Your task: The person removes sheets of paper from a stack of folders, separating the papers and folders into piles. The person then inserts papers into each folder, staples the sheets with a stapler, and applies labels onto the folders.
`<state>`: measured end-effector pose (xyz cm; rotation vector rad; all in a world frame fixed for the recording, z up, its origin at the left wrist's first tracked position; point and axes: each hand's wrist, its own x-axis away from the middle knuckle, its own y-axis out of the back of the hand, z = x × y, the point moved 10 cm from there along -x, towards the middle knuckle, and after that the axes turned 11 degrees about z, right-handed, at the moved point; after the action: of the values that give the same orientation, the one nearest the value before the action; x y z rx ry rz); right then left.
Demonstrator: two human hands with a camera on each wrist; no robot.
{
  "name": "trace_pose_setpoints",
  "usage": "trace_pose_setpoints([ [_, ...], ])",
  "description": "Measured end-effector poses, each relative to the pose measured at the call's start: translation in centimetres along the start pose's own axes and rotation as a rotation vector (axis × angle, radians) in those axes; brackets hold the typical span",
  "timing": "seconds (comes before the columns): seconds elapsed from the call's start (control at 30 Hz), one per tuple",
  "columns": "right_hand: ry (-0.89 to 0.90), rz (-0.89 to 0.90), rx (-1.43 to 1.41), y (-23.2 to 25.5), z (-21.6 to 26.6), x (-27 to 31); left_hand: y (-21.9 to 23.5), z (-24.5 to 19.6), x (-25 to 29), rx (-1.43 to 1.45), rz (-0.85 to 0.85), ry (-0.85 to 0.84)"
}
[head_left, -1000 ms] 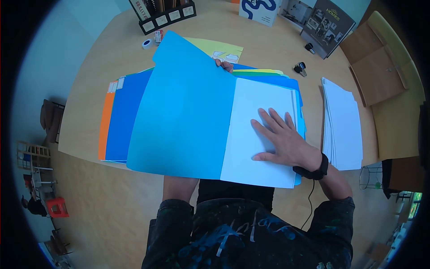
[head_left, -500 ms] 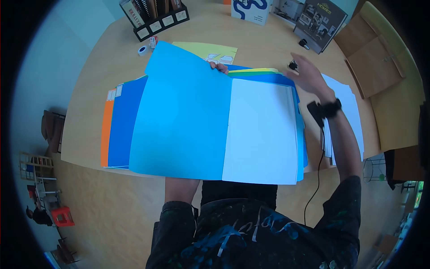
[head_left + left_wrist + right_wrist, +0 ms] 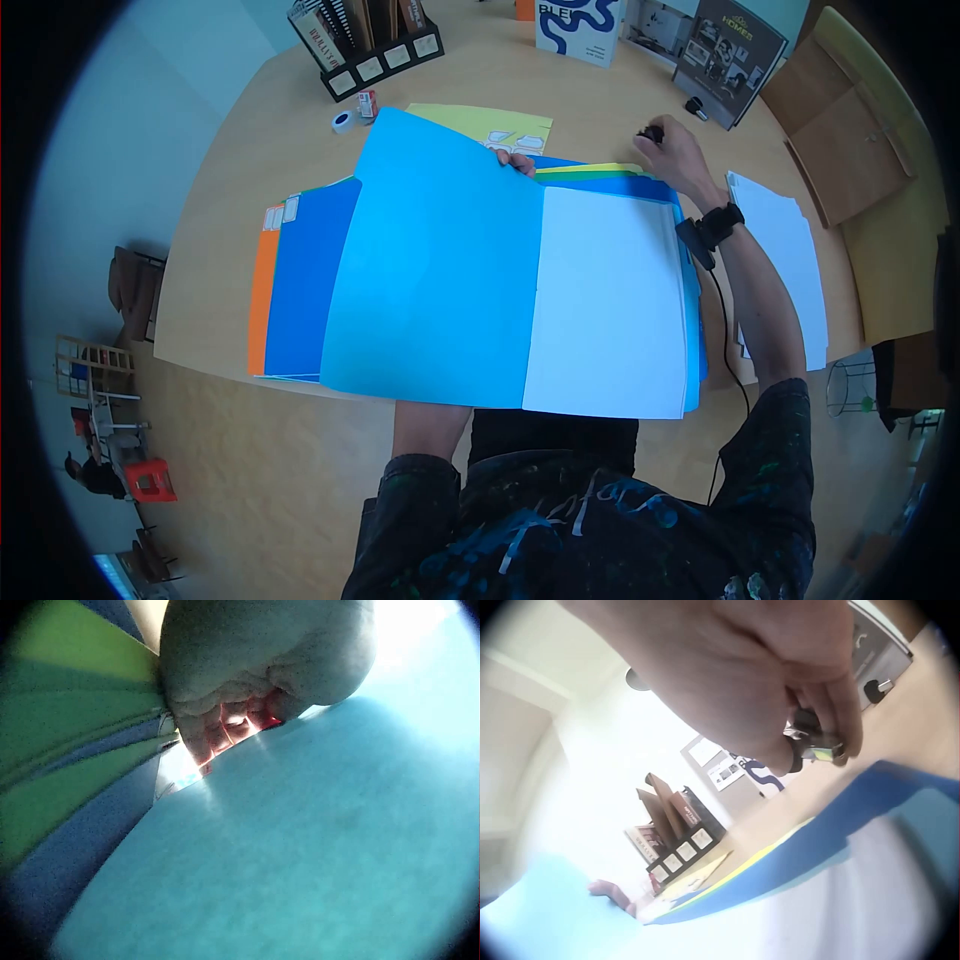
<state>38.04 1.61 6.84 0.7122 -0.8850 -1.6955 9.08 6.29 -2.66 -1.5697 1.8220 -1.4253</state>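
A light blue folder [image 3: 435, 270] stands opened, with its cover lifted on the left and a stack of white paper [image 3: 610, 300] on its right side. My left hand [image 3: 516, 162] grips the cover's upper edge from behind; only the fingers show in the head view. In the left wrist view the curled fingers of that hand [image 3: 259, 667] meet the blue edge. Beyond the folder's upper right, my right hand [image 3: 675, 155] pinches a small black-and-silver tool [image 3: 814, 739] between thumb and fingers. I cannot tell its exact kind.
More folders, dark blue [image 3: 310, 285] and orange [image 3: 262, 320], lie under the open one. A label sheet [image 3: 480, 125], tape roll [image 3: 343, 121] and black book rack [image 3: 385, 65] are farther back. Loose paper [image 3: 785, 270] lies right, near a second small black item [image 3: 695, 108] and a grey book [image 3: 725, 60].
My right hand has left the white paper, reached toward the table's far right and taken hold of the small black-and-silver tool. My left hand still holds the cover.
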Motion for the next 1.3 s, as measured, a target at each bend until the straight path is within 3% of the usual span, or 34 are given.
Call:
trace_pose_setpoints([
  [0.07, 0.238, 0.147, -0.183, -2.3, 4.6, 0.8, 1.4, 0.4, -1.1, 0.072, 0.027, 0.021],
  [0.1, 0.232, 0.142, -0.192, -2.9, 5.8, 1.4, 0.8, 0.1, -1.5, 0.012, 0.231, 0.014],
  [0.13, 0.310, 0.258, -0.144, -4.7, 8.1, 2.2, -0.3, 0.1, -1.7, -0.050, 0.437, 0.009],
  [0.17, 0.388, 0.372, -0.094, -6.4, 9.9, 3.1, -0.1, 0.3, -2.0, -0.063, 0.440, 0.015],
  [0.27, 0.473, 0.418, 0.117, -9.3, 12.0, 4.0, 0.6, 0.1, -2.6, -0.111, 0.418, -0.029],
  [0.33, 0.404, 0.350, 0.032, -8.7, 11.0, 3.4, -0.8, 0.2, -1.6, -0.012, 0.604, 0.028],
  [0.4, 0.336, 0.284, -0.048, -7.7, 9.3, 2.3, -0.8, 0.5, -1.6, 0.104, 0.569, 0.052],
  [0.47, 0.261, -0.049, -0.154, -3.2, 4.8, 0.9, -1.7, 1.0, -0.8, 0.226, 0.523, 0.075],
  [0.53, 0.096, -0.156, -0.146, -1.3, -1.2, -0.5, -0.4, 0.2, 0.4, 0.118, 0.097, -0.049],
  [0.57, 0.097, -0.159, -0.146, -0.8, -3.1, -0.6, -0.4, 0.4, 0.2, 0.116, 0.100, -0.049],
  [0.63, -0.134, -0.200, -0.001, 0.3, -7.9, -0.3, -0.2, 0.5, -0.6, 0.140, 0.151, -0.064],
  [0.67, -0.135, -0.202, -0.002, 0.7, -8.8, -0.2, -0.3, 0.3, -0.5, 0.138, 0.152, -0.064],
  [0.77, -0.112, -0.175, -0.010, 0.9, -9.9, 0.1, -0.8, 0.5, 0.5, 0.085, 0.120, 0.014],
  [0.87, -0.139, -0.311, 0.217, 1.9, -8.6, 1.4, -1.5, 0.2, 2.0, -0.039, 0.126, 0.034],
  [0.97, -0.003, -0.392, 0.228, 4.1, -2.3, 6.3, -1.5, 0.6, 1.4, -0.025, 0.190, 0.057],
  [1.03, 0.295, 0.167, -0.036, 0.2, 2.7, 8.9, -0.8, 0.3, 1.4, -0.045, 0.020, -0.013],
  [1.1, 0.543, 0.450, 0.113, -3.3, 5.2, 12.1, 0.1, 0.2, 1.1, -0.005, 0.002, 0.017],
  [1.17, 0.536, 0.499, 0.202, -5.7, 4.2, 13.5, 0.3, 0.3, 1.1, 0.030, -0.009, 0.045],
  [1.3, 0.478, 0.629, 0.290, -7.6, 3.1, 13.7, -3.6, -0.2, 2.0, -0.618, 0.290, -0.076],
])
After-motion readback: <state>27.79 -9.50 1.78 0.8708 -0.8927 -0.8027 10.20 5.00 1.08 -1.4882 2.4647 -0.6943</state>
